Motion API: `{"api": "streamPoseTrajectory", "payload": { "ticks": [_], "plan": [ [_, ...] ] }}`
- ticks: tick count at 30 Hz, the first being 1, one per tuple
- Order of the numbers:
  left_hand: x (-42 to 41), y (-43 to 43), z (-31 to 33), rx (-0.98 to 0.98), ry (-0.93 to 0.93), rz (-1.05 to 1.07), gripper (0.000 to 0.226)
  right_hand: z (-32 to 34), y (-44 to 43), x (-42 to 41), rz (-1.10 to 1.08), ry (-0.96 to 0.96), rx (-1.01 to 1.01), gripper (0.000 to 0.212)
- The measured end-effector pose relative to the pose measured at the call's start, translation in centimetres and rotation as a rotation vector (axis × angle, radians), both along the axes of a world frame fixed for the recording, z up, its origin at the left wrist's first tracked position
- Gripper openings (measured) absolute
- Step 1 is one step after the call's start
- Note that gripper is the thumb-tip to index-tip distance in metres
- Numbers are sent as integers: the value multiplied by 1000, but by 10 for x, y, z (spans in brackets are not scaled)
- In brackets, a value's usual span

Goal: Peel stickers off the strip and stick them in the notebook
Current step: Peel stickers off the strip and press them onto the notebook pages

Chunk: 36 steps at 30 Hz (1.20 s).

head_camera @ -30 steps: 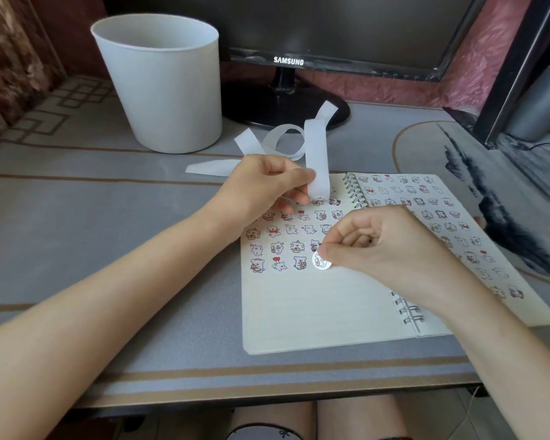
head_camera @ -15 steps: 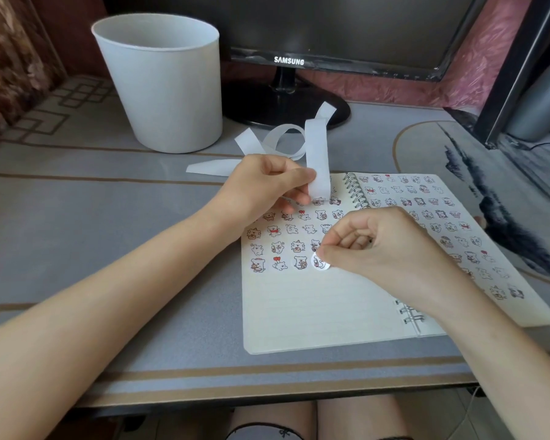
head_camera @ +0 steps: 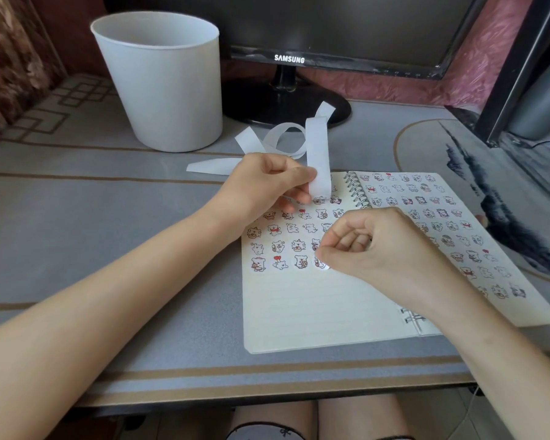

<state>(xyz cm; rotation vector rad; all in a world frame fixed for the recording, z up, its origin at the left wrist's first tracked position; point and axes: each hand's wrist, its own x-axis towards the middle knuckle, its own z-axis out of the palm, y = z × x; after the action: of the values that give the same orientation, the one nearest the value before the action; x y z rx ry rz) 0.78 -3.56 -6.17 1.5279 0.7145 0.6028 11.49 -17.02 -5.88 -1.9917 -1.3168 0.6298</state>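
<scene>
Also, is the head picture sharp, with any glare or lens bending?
Head view: the notebook and the strip in the left hand are sharp; light is soft, shadows faint; the sticker under the right hand has a small white sheen; forearms swell toward the lower corners.

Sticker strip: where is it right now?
Head view, centre: the left hand pinches the strip over the notebook's left page; its tail curls back between the white bin and monitor stand.

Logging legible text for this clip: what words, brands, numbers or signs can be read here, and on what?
"SAMSUNG": on the lower bezel of the monitor.
On the stickers in the notebook: drawings only, any lettering too small to read.
On the strip: no print visible.
</scene>
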Motion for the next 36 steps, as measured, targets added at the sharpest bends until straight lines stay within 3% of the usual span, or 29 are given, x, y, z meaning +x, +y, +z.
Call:
{"api": "streamPoseTrajectory", "payload": {
  "ticks": [19, 23, 31, 36],
  "plan": [
    [0, -1, 1, 13, 2, -3, 21, -1, -2, 4, 35, -48, -14, 12],
    [0, -1, 1, 17, 8, 1, 21, 0, -1, 6, 48, -74, -23, 21],
    [-1, -1, 1, 12, 8, 2, 21, -3, 3, 9, 40, -37, -1, 12],
    [-1, -2, 2, 14, 14, 2, 22, -5, 4, 5, 37, -131, -15, 20]
  ]
}}
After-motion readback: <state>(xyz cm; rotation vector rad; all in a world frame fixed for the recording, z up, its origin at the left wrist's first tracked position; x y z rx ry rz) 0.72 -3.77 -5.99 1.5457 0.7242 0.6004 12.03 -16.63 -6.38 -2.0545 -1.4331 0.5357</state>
